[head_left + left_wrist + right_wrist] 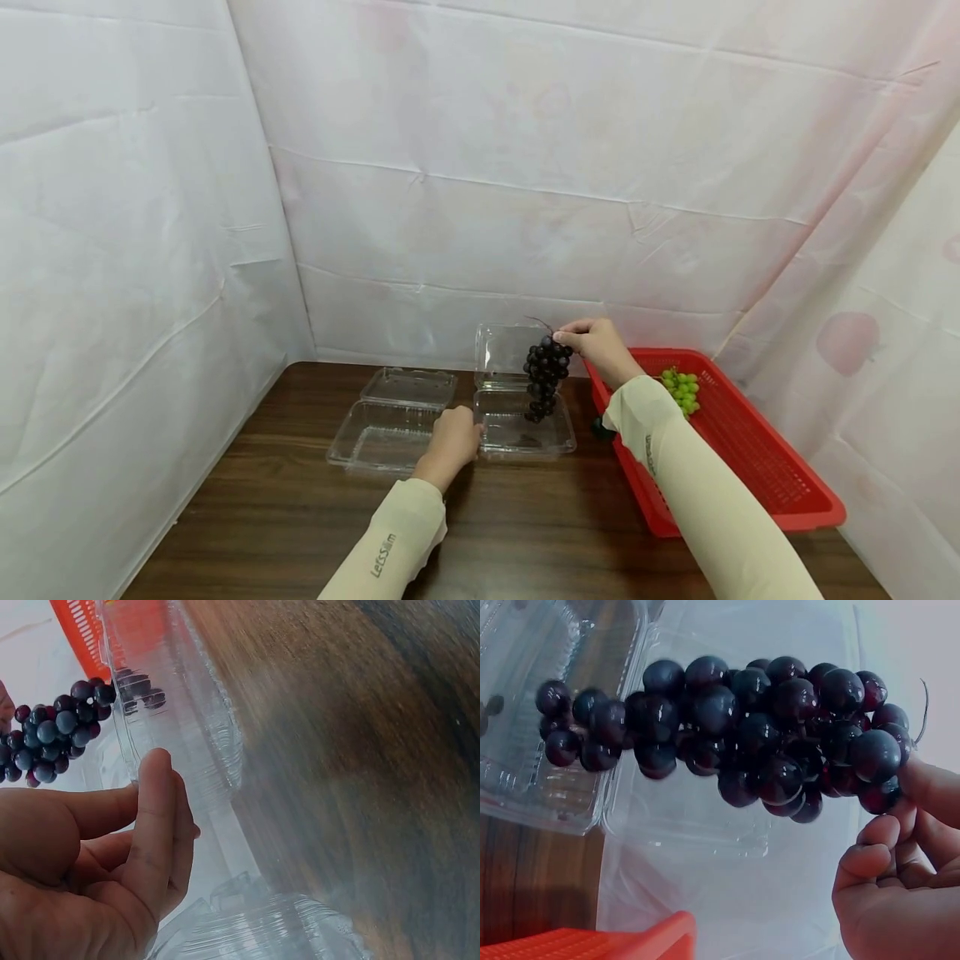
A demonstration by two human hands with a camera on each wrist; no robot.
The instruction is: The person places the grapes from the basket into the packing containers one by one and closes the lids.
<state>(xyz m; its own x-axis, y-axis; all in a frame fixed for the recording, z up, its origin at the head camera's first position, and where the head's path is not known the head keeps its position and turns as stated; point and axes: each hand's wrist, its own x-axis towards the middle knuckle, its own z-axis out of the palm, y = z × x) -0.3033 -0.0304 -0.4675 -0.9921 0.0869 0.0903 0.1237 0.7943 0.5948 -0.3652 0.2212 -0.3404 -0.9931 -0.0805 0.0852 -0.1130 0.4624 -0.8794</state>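
My right hand (600, 346) pinches a bunch of dark purple grapes (546, 371) at its stem end. The bunch hangs over an open clear plastic container (525, 442), its tip near the base; in the right wrist view the grapes (757, 735) stretch away from the fingertips (881, 829). At that container's left side, my left hand (454, 435) pinches its rim between thumb and fingers, as the left wrist view shows with the hand (112, 855) against the clear wall (195, 727). Another open clear container (348, 442) lies just left of this hand.
A red perforated basket (750, 467) stands at the right with a bunch of green grapes (681, 390) inside. Beside its left wall sits a small dark object (600, 428), partly hidden. White sheeting (465, 208) rises behind the brown wooden table (510, 533).
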